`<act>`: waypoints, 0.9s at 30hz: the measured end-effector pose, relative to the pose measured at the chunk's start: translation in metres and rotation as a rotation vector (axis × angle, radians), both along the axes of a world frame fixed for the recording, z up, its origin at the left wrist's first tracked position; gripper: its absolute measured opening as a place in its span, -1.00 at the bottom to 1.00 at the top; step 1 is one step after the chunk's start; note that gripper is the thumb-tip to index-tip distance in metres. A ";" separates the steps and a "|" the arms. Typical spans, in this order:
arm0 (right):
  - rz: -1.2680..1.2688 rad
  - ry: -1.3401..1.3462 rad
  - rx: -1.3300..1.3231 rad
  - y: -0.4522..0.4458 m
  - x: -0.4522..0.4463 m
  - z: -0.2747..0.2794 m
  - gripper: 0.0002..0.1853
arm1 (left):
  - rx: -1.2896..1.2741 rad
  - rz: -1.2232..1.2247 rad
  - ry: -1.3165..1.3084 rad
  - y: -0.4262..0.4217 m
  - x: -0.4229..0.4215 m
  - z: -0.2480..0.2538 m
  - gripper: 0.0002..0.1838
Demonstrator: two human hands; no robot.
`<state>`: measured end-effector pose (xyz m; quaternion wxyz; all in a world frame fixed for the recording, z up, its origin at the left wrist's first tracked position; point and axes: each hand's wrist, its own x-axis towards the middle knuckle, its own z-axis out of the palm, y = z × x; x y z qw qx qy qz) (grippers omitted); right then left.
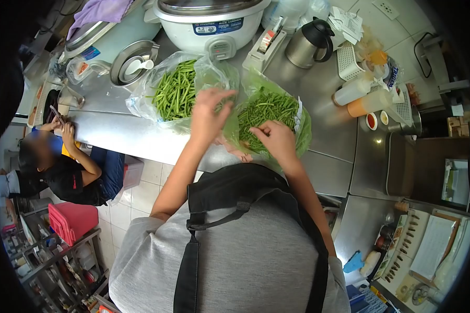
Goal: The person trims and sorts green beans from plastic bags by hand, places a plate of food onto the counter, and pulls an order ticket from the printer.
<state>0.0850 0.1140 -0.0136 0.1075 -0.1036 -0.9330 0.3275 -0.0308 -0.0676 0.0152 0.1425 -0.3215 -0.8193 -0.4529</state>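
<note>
Cut green beans (176,91) fill a clear plastic bag (140,101) on the steel counter. My left hand (210,112) is over that bag's right edge, fingers spread, with nothing visible in it. To the right, a light green bag (304,136) lies open around thinner green pieces (269,107). My right hand (277,136) is at the near side of these pieces, thumb and fingertips close together; what they hold, if anything, is too small to make out.
A rice cooker (209,26), a tape dispenser (265,49) and a steel jug (308,44) stand behind the bags. Bottles (354,89) and baskets are at the right. Metal bowls (130,62) sit at the left, where another person (73,167) sits beyond the counter.
</note>
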 end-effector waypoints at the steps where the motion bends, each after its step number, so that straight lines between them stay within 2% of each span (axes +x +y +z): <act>1: 0.020 0.010 0.005 0.000 -0.001 -0.007 -0.79 | -0.018 -0.063 -0.056 0.009 0.007 -0.006 -0.65; 3: 0.063 0.033 0.017 0.002 -0.006 -0.027 -0.81 | -0.090 -0.157 -0.123 0.021 0.017 -0.018 -0.65; 5: 0.017 0.033 -0.013 0.002 -0.007 -0.024 -0.82 | -0.198 -0.210 -0.151 0.026 0.023 -0.034 -0.64; 12: 0.000 -0.044 -0.047 0.004 0.000 -0.008 -0.81 | -0.393 -0.185 -0.141 0.032 0.029 -0.077 -0.74; 19: 0.008 0.020 -0.049 0.000 0.002 -0.019 -0.82 | -0.328 -0.265 -0.088 0.032 0.028 -0.071 -0.87; 27: 0.008 0.000 -0.091 0.007 0.013 -0.011 -0.85 | -0.282 -0.307 -0.012 0.033 0.036 -0.061 -0.89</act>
